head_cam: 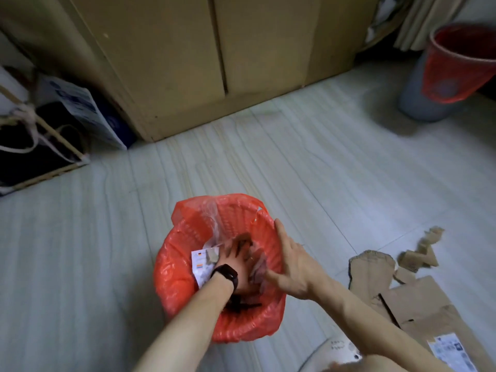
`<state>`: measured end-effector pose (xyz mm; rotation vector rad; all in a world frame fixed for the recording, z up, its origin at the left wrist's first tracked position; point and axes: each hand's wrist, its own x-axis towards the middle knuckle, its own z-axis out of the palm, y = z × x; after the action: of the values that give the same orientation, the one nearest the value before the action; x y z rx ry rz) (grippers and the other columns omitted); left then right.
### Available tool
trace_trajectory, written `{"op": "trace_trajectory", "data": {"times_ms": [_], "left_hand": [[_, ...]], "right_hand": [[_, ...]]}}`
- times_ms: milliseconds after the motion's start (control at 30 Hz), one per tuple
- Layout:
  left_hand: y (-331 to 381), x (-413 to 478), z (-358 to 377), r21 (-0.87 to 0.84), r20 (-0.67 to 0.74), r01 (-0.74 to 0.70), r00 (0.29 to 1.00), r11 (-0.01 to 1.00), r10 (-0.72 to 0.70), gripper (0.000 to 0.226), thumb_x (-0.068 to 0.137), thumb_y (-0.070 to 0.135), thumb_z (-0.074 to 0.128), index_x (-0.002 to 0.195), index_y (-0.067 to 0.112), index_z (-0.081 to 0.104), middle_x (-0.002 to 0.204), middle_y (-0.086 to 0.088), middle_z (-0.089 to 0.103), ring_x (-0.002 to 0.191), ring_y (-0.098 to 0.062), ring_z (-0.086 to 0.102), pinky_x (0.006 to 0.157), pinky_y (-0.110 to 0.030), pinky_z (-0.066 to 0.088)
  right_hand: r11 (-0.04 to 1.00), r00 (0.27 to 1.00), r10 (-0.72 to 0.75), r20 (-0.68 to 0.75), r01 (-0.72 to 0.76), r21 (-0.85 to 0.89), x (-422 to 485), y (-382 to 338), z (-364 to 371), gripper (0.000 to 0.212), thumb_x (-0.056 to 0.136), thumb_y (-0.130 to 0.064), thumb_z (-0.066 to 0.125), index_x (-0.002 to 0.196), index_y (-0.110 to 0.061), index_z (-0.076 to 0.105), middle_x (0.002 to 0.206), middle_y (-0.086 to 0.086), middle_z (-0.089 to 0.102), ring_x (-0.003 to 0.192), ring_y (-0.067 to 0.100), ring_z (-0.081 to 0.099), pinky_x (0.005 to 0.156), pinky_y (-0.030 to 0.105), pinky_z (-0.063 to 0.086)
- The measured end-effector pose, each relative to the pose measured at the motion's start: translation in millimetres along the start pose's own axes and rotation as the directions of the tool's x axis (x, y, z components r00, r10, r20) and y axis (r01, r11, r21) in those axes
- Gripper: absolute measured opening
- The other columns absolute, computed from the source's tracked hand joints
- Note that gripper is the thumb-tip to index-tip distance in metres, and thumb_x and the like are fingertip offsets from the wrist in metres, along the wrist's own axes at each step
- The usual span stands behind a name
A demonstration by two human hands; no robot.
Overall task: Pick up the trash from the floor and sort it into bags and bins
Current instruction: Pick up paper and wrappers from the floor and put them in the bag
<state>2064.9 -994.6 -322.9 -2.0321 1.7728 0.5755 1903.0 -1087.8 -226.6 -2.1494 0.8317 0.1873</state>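
Trash [200, 265] is already in the red-lined bin [171, 267], pressed by the left hand [237, 264] with spread fingers, the right hand [291, 267] holding straight fingers at its rim, but cardboard [408, 299] is not yet picked from the floor [268, 157].

Red bin liner [171, 267]: thin plastic, glossy, crinkled.
Clear film [212, 213]: see-through plastic, shiny, creased.
Cardboard [373, 275]: brown, matt, rough at the torn edges.
Floor [295, 157]: pale, smooth, faintly streaked, dull sheen.
Cupboard [166, 49]: tan, matt, flat-faced, looks like wood board.
Wristband [228, 275]: black, matt.
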Motion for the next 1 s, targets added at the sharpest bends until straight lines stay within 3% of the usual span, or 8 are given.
{"op": "trace_trajectory", "data": {"times_ms": [100,200,333,433,633,767,800,1000], "left_hand": [[7.8,-20.2,-35.3,-0.071,-0.005,0.005,1.0,0.997,-0.005,0.074,0.07,0.066,0.023,0.134,0.035,0.042,0.144,-0.005,0.043,0.142,-0.033,0.026,0.114,-0.05,0.022],[9.9,-33.0,-61.7,-0.173,0.047,0.059,0.998,0.983,-0.052,0.052,0.074,0.057,0.043,0.112,0.026,0.06,0.118,-0.006,0.063,0.117,-0.032,0.057,0.097,-0.039,0.045],[30.7,-39.3,-132.5,-0.214,-0.236,0.208,0.937,0.954,-0.257,0.031,0.088,0.037,0.046,0.107,0.021,0.064,0.114,-0.006,0.069,0.109,-0.029,0.064,0.085,-0.035,0.051],[92.7,-46.3,-201.2,-0.213,-0.421,0.065,0.894,0.975,-0.151,0.029,0.09,0.038,0.044,0.109,0.027,0.063,0.114,-0.005,0.069,0.107,-0.03,0.064,0.084,-0.035,0.051],[261.6,-63.7,-286.1,-0.064,-0.533,-0.337,0.807,0.939,0.254,0.032,0.091,0.042,0.045,0.118,0.036,0.06,0.12,0.002,0.067,0.108,-0.027,0.062,0.079,-0.033,0.046],[342.1,-68.6,-292.0,0.043,-0.446,-0.504,0.763,0.862,0.468,0.031,0.089,0.043,0.047,0.117,0.037,0.06,0.12,0.005,0.066,0.109,-0.024,0.061,0.085,-0.034,0.049],[392.2,-69.7,-288.0,0.098,-0.39,-0.566,0.735,0.818,0.555,0.031,0.089,0.043,0.047,0.117,0.037,0.06,0.121,0.004,0.065,0.11,-0.024,0.06,0.086,-0.034,0.049],[465.4,-46.9,-234.6,0.168,-0.203,-0.661,0.703,0.732,0.681,0.033,0.091,0.042,0.046,0.121,0.035,0.057,0.125,0.004,0.062,0.114,-0.021,0.057,0.087,-0.033,0.048]], "right_hand": [[0.997,0.997,0.075,-0.006,-0.075,-0.021,-21.0,-6.1,-23.4,0.097,0.086,-0.049,0.065,0.159,-0.027,0.005,0.158,0.007,0.033,0.141,0.027,0.038,0.113,0.033,0.033],[0.987,0.985,0.154,-0.08,-0.156,-0.026,-51.5,1.4,-51.3,0.081,0.087,-0.053,0.062,0.155,-0.026,0.026,0.153,-0.001,0.042,0.137,0.019,0.044,0.111,0.031,0.037],[0.964,0.944,0.236,-0.232,-0.257,-0.066,-114.0,25.6,-91.4,0.065,0.09,-0.052,0.058,0.147,-0.026,0.04,0.149,-0.003,0.047,0.133,0.017,0.047,0.107,0.03,0.04],[0.934,0.879,0.299,-0.372,-0.35,-0.075,-177.7,57.7,-115.2,0.056,0.092,-0.047,0.056,0.142,-0.024,0.047,0.144,0.0,0.052,0.129,0.019,0.051,0.106,0.031,0.042],[0.808,0.751,0.446,-0.486,-0.572,-0.142,-313.7,124.6,-141.6,0.047,0.094,-0.043,0.053,0.138,-0.025,0.05,0.141,0.001,0.052,0.128,0.024,0.05,0.105,0.035,0.042],[0.713,0.633,0.598,-0.492,-0.7,-0.034,-392.5,160.6,-141.7,0.047,0.093,-0.042,0.053,0.136,-0.025,0.053,0.14,0.0,0.052,0.126,0.022,0.05,0.102,0.033,0.042],[0.654,0.541,0.677,-0.499,-0.753,0.07,-438.3,179.1,-133.9,0.045,0.092,-0.04,0.054,0.134,-0.025,0.056,0.137,0.001,0.055,0.123,0.021,0.052,0.101,0.032,0.043],[0.53,0.307,0.828,-0.469,-0.699,0.479,-510.2,230.6,-77.0,0.045,0.093,-0.031,0.056,0.137,-0.021,0.054,0.139,-0.002,0.057,0.125,0.015,0.055,0.1,0.026,0.042]]}}
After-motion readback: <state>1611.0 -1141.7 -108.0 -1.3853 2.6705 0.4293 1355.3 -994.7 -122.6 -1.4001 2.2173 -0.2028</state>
